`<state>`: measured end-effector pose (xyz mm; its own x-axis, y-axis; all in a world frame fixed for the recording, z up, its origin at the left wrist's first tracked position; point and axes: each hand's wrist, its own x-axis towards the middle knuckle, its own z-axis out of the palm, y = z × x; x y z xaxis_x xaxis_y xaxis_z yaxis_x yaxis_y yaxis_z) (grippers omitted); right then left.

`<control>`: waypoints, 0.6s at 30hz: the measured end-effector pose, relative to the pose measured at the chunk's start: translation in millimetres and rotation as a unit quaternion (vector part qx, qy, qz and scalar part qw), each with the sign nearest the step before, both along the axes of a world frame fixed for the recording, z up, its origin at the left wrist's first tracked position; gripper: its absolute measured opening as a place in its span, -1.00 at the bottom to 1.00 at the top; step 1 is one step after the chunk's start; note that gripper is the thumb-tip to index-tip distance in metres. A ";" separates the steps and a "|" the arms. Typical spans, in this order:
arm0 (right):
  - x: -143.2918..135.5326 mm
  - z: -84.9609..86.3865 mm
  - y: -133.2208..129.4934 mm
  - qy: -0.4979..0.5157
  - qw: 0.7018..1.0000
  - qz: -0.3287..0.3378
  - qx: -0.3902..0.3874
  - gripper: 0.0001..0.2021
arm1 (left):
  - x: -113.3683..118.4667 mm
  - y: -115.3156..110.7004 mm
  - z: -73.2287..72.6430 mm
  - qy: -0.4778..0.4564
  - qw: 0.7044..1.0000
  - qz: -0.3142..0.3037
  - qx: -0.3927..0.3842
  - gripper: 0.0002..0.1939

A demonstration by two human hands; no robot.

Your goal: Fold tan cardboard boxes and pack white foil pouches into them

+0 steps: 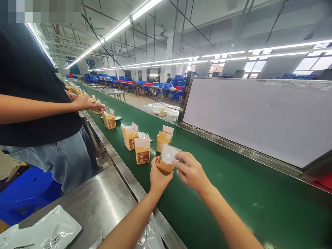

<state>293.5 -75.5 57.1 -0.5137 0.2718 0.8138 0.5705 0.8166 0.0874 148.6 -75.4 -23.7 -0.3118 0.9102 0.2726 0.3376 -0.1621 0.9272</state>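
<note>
In the head view, my left hand (158, 180) is wrapped round a small orange-brown cardboard box (165, 168), tilted above the green conveyor belt. A white plastic pouch (169, 153) is at the top of this box, and the fingers of my right hand (191, 169) pinch its right edge. How far the pouch reaches into the box I cannot tell. Just behind stands another open box (164, 139) with its flap up. To the left are two more open boxes, one nearer (142, 152) and one farther (129, 136), with a clear or white packet partly hidden between them.
The green belt (233, 193) runs away to the far left, carrying further boxes (109, 119). A co-worker (44, 83) stands at the left with hands over the belt. White pouches (49, 228) lie on the metal table (103, 193). A white panel (249, 114) rises beyond the belt.
</note>
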 end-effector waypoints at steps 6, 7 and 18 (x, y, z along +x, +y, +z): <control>26.4 15.0 -50.2 -0.129 0.981 0.021 -0.145 -0.65 | -9.9 -16.4 -1.2 0.159 0.957 -0.111 0.215 -0.19; 25.7 16.6 -55.8 -0.150 0.971 0.021 -0.187 -0.63 | -8.6 -19.3 0.4 0.176 0.944 -0.128 0.246 -0.20; 28.7 4.7 -65.6 -0.117 0.856 -0.043 -0.501 -0.80 | 23.5 -58.0 12.2 0.102 0.950 -0.291 0.055 -0.21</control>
<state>322.2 -141.1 61.8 -0.5740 0.8184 0.0269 0.6953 0.5045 -0.5119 172.1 -133.4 -11.5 0.3044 0.8745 0.3777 0.3315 -0.4690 0.8187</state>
